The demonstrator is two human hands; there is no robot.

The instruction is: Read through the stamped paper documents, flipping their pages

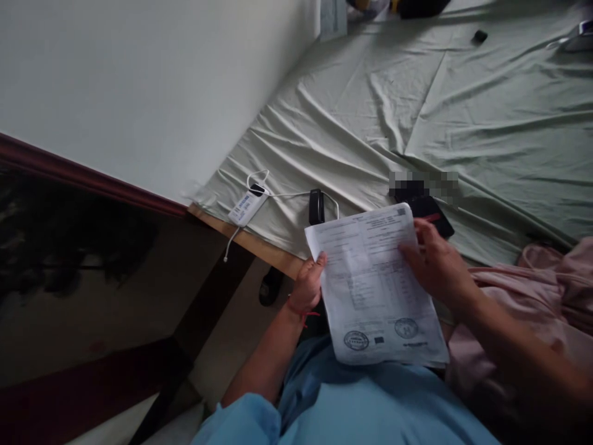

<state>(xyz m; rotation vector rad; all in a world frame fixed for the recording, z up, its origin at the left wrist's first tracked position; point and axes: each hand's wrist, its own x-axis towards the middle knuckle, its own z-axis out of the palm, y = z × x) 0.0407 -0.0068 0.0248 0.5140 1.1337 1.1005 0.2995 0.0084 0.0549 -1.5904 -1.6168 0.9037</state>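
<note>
Two hands hold a printed document (pixel 377 287) over the person's lap: the left hand (pixel 308 284) pinches its left edge with the thumb on top, and the right hand (pixel 433 262) rests fingers on the upper right area, closed lightly on the sheets. Keeping the pages flat and steady likely calls for an even grip on both edges. Beyond lie a dark wallet (pixel 433 216), a small black device (pixel 316 206), a white power bank (pixel 247 207) with its cable, and a wrinkled green bedsheet (pixel 463 111).
</note>
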